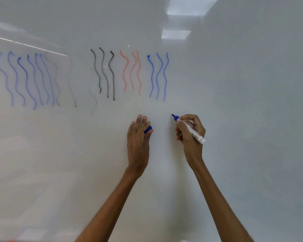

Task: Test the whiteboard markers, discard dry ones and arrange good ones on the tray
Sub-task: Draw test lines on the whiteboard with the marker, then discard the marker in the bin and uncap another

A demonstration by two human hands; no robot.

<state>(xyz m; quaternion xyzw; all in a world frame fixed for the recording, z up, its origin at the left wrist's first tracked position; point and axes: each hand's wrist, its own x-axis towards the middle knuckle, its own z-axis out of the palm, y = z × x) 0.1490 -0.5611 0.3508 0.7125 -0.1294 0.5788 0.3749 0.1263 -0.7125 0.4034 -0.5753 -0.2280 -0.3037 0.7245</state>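
Glossy white board (234,102) fills view; ceiling light panel reflections (184,7) upper right, bright streak (24,43) upper left.

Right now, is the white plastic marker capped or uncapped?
Uncapped: the white marker in the right hand shows a bare blue tip; the left hand holds a blue cap.

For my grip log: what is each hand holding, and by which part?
Right hand grips the uncapped blue whiteboard marker by the front of its white barrel. Left hand pinches the blue cap between thumb and fingers.

One head-worn wide-angle view faces the glossy white whiteboard (234,102) squarely, at arm's reach, both forearms entering from below
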